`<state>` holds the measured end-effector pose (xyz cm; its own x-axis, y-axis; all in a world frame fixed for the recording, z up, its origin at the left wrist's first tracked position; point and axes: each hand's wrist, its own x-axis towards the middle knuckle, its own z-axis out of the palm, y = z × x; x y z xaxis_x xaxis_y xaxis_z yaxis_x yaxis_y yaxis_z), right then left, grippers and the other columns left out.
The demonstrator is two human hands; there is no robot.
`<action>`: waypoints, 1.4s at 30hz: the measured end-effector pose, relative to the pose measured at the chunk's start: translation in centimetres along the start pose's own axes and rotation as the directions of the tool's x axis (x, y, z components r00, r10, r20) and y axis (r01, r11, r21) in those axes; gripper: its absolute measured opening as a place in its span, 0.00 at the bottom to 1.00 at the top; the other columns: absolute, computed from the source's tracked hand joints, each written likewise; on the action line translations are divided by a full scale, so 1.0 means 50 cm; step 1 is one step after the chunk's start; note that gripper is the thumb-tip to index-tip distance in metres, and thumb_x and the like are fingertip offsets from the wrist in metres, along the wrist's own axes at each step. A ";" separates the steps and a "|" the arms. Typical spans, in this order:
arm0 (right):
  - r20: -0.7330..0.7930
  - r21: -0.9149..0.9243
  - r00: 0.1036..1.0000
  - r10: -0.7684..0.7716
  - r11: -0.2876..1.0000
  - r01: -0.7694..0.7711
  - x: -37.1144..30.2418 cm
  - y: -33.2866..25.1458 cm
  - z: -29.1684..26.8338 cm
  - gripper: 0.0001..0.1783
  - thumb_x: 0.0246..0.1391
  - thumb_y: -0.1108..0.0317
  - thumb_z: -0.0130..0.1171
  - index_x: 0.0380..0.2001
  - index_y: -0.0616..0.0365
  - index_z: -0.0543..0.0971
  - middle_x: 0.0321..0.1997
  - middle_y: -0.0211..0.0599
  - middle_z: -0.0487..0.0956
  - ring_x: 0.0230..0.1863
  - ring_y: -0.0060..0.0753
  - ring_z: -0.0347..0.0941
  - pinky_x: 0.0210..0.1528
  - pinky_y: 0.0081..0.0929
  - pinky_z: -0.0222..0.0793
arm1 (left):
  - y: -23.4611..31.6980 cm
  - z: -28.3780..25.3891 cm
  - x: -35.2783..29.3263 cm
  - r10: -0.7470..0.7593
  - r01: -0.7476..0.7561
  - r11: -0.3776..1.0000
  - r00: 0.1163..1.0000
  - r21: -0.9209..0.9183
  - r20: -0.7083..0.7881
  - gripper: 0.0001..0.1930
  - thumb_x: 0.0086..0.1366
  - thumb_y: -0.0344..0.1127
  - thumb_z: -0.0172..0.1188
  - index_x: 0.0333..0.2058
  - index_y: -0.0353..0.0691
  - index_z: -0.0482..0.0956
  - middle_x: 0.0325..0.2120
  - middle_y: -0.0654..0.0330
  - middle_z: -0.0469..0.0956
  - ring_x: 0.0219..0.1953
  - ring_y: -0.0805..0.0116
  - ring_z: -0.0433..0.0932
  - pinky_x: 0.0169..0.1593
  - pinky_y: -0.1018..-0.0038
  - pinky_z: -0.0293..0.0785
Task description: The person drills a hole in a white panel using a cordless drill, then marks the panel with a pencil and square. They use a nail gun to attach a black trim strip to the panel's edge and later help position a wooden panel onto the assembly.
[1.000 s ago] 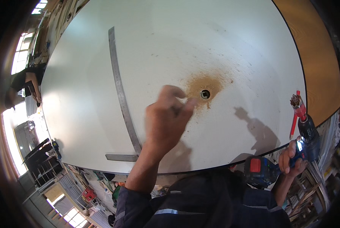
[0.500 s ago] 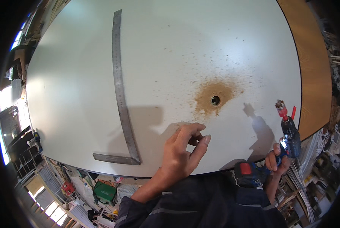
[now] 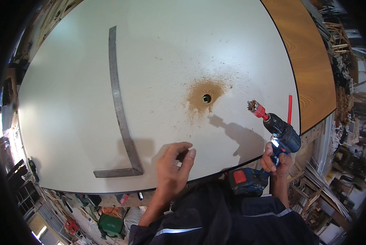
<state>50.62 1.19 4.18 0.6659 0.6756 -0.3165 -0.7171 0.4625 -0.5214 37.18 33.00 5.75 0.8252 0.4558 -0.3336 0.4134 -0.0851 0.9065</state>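
Observation:
My right hand (image 3: 275, 158) grips a blue and black cordless drill (image 3: 284, 134) above the right part of a white tabletop (image 3: 76, 102). A red hole saw (image 3: 257, 109) in its chuck points up and left, with brown debris in its teeth. A round hole (image 3: 206, 98) in the white surface is ringed by brown sawdust (image 3: 196, 96). My left hand (image 3: 175, 165) hovers at the near edge, fingers loosely curled, thumb and forefinger apart, holding nothing. Left of it lies a metal square (image 3: 117, 96), its short arm toward me.
A thin red stick (image 3: 290, 109) lies near the tabletop's right edge, next to the drill. Beyond that edge is a wood-grained brown board (image 3: 309, 53). Below the near edge a green case (image 3: 111, 225) rests among clutter, and long thin strips (image 3: 326, 188) are stacked at right.
The drill has moved left in my right hand, and its hole saw now tilts more toward the hole. My view has shifted right. My left hand keeps its loose curl near the edge.

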 end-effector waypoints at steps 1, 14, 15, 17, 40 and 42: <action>0.020 0.012 1.000 -0.006 1.000 0.006 -0.012 0.010 -0.002 0.36 0.57 0.60 0.70 0.61 0.65 0.65 0.43 0.41 0.79 0.17 0.23 0.73 0.18 0.26 0.65 | -0.001 -0.003 -0.012 0.003 -0.003 1.000 1.000 0.015 0.000 0.09 0.67 0.28 0.65 0.44 0.32 0.81 0.34 0.57 0.83 0.36 0.72 0.80 0.44 0.73 0.77; -0.066 -0.291 0.996 -0.059 0.956 0.038 -0.168 0.024 0.009 0.34 0.51 0.54 0.72 0.49 0.73 0.73 0.19 0.40 0.76 0.13 0.27 0.70 0.19 0.28 0.66 | -0.029 0.027 -0.127 0.018 -0.027 0.996 0.995 0.088 0.099 0.08 0.69 0.31 0.65 0.43 0.34 0.82 0.33 0.56 0.83 0.34 0.71 0.80 0.41 0.73 0.78; -0.110 -0.312 0.990 -0.083 0.949 0.045 -0.180 0.027 0.013 0.33 0.51 0.54 0.72 0.47 0.74 0.74 0.17 0.39 0.75 0.13 0.28 0.70 0.19 0.27 0.67 | -0.034 0.032 -0.131 0.011 -0.022 0.995 0.994 0.101 0.110 0.08 0.69 0.31 0.64 0.43 0.34 0.82 0.33 0.56 0.82 0.34 0.71 0.80 0.41 0.73 0.77; -0.141 -0.345 0.982 -0.124 0.936 0.068 -0.198 0.028 0.017 0.33 0.49 0.55 0.73 0.47 0.75 0.74 0.20 0.40 0.77 0.14 0.28 0.71 0.19 0.26 0.68 | -0.031 0.047 -0.134 0.104 -0.112 0.990 0.990 0.090 0.092 0.07 0.69 0.31 0.64 0.42 0.35 0.81 0.32 0.55 0.81 0.32 0.65 0.80 0.39 0.71 0.78; -0.352 -0.356 0.880 -0.320 0.915 0.191 -0.361 0.062 -0.062 0.37 0.42 0.65 0.70 0.56 0.69 0.72 0.40 0.50 0.81 0.17 0.32 0.73 0.18 0.28 0.70 | -0.093 0.092 -0.128 0.378 -0.327 0.890 0.919 0.318 -0.110 0.09 0.66 0.29 0.67 0.43 0.35 0.81 0.36 0.57 0.80 0.32 0.69 0.78 0.37 0.72 0.77; -0.368 -0.358 0.861 -0.350 0.908 0.216 -0.371 0.064 -0.050 0.37 0.42 0.64 0.71 0.56 0.69 0.72 0.40 0.48 0.81 0.18 0.31 0.74 0.19 0.28 0.70 | -0.105 0.094 -0.120 0.434 -0.371 0.862 0.893 0.345 -0.124 0.09 0.66 0.28 0.67 0.44 0.36 0.80 0.36 0.57 0.80 0.32 0.69 0.78 0.35 0.73 0.77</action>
<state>36.50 -11.31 6.42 0.9004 0.2083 -0.3820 -0.4338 0.3611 -0.8255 31.90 26.54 1.77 0.8683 0.4795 0.1273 0.1832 -0.5483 0.8160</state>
